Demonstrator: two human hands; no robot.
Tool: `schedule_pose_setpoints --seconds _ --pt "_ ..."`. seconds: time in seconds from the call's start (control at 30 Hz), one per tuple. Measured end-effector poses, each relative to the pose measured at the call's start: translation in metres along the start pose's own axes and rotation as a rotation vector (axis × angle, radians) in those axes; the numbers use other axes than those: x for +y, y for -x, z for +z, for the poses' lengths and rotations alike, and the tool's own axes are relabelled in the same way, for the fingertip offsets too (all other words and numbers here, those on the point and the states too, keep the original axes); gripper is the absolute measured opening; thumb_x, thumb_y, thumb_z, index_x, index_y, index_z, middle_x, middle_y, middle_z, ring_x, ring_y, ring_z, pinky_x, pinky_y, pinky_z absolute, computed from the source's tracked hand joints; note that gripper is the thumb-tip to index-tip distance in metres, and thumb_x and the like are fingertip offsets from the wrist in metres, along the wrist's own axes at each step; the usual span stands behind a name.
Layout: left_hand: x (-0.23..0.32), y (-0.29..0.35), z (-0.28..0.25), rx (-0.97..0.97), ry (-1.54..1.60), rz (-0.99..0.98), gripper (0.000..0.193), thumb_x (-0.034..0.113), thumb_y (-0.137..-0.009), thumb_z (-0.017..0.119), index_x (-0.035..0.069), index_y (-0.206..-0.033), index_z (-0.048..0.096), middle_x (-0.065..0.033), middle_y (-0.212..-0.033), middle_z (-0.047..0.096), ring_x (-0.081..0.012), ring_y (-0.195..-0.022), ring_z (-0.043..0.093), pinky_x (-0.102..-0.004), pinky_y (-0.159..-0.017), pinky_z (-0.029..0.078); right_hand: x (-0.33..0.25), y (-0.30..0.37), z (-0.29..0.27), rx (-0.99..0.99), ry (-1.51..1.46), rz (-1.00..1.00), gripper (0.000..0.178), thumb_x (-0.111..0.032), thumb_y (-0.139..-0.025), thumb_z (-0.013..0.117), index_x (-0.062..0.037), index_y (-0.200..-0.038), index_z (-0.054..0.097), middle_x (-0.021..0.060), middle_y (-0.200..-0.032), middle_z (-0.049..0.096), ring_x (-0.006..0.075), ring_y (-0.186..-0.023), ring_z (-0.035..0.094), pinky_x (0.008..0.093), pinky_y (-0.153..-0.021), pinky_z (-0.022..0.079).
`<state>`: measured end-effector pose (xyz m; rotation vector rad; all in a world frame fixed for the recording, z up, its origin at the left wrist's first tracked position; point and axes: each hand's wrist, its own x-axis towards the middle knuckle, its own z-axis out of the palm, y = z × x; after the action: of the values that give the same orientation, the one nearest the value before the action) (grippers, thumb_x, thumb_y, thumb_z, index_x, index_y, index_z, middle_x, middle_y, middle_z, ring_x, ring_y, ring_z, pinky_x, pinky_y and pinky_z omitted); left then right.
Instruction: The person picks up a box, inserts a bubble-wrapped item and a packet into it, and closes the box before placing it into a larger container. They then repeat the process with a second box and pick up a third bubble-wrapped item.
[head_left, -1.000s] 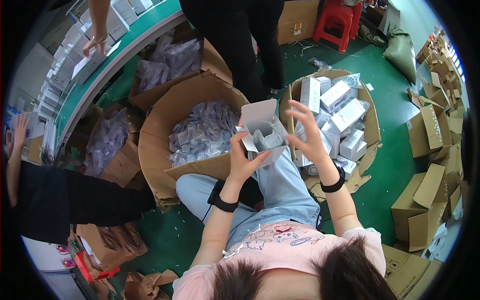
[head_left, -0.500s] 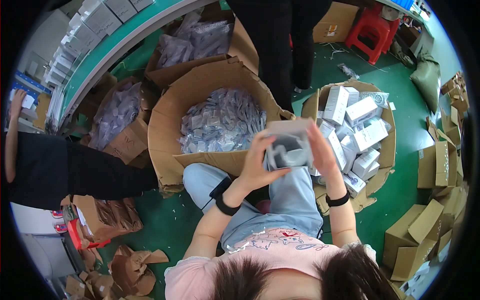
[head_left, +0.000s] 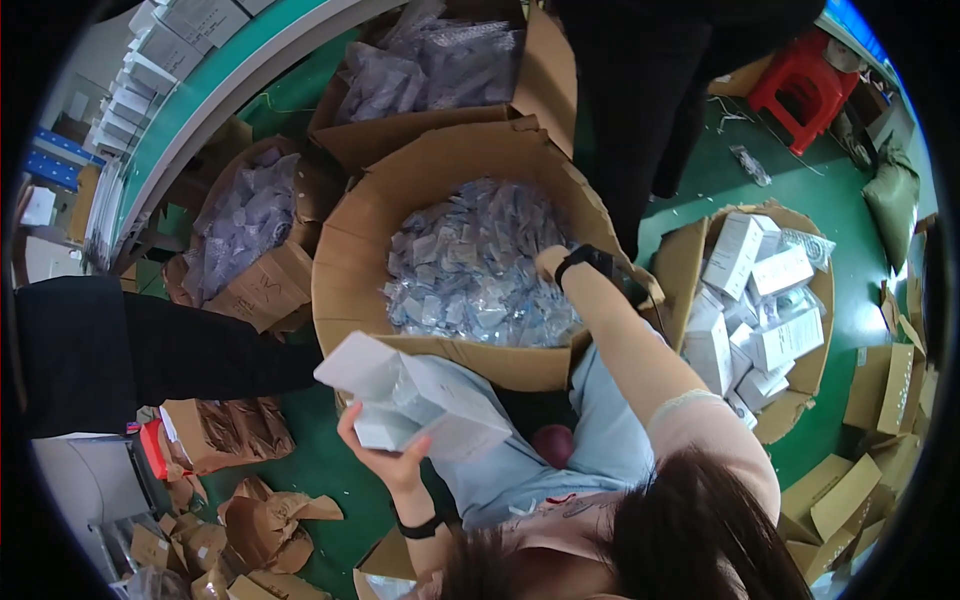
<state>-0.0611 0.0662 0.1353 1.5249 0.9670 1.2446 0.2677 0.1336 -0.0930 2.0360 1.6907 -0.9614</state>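
Box (head_left: 455, 415), white, flap (head_left: 352, 362) open | left hand (head_left: 397, 466) grips it near the open end, tilted above the legs (head_left: 607, 425), probably freeing right hand (head_left: 549, 262) | right hand at clear packets (head_left: 465, 255) in carton (head_left: 350, 240); grip cannot be told

A pale pink, short-sleeved fabric top (head_left: 735, 450) shows at the lower right — a narrow pale trim (head_left: 684, 402) edges its right sleeve, a small red detail (head_left: 562, 499) marks the front. Light blue fabric trousers (head_left: 612, 425) cover the legs. One black wristband (head_left: 418, 528) sits beside the bare left hand (head_left: 398, 465), another black wristband (head_left: 584, 257) beside the bare right hand (head_left: 548, 262) — long dark hair (head_left: 690, 525) below.
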Motion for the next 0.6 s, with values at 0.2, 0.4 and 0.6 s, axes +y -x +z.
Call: schedule_pose_setpoints --seconds 0.2,0.4,0.6 --pt "-0.006 -0.003 0.004 0.049 0.06 -0.082 0.084 0.023 -0.049 0.081 0.008 -0.118 0.034 -0.0086 -0.108 0.041 -0.023 -0.101 0.045 -0.0335 -0.086 0.038 0.056 -0.059 0.07 0.076 -0.134 0.117 0.024 -0.014 -0.069 0.061 -0.0051 -0.091 0.065 0.0172 -0.098 0.061 0.0303 -0.091 0.059 0.0402 -0.076 0.048" --pt "-0.015 -0.01 0.017 -0.069 0.153 -0.052 0.084 0.013 -0.05 0.079 0.008 -0.121 0.033 -0.0107 -0.11 0.044 -0.0247 -0.102 0.046 -0.0342 -0.087 0.038 0.083 -0.035 0.03 0.368 -0.263 0.247 0.024 -0.015 -0.068 0.064 -0.0023 -0.087 0.065 0.0174 -0.092 0.062 0.0335 -0.088 0.059 0.0396 -0.076 0.048" --pt "-0.005 -0.008 0.025 -0.123 0.199 -0.02 0.083 0.015 -0.051 0.08 0.007 -0.12 0.033 -0.0107 -0.111 0.043 -0.0239 -0.103 0.045 -0.0342 -0.087 0.037 0.074 0.035 -0.036 0.572 -0.251 0.143 0.026 -0.02 -0.065 0.067 -0.0012 -0.082 0.064 0.018 -0.087 0.062 0.0359 -0.081 0.059 0.041 -0.071 0.048"
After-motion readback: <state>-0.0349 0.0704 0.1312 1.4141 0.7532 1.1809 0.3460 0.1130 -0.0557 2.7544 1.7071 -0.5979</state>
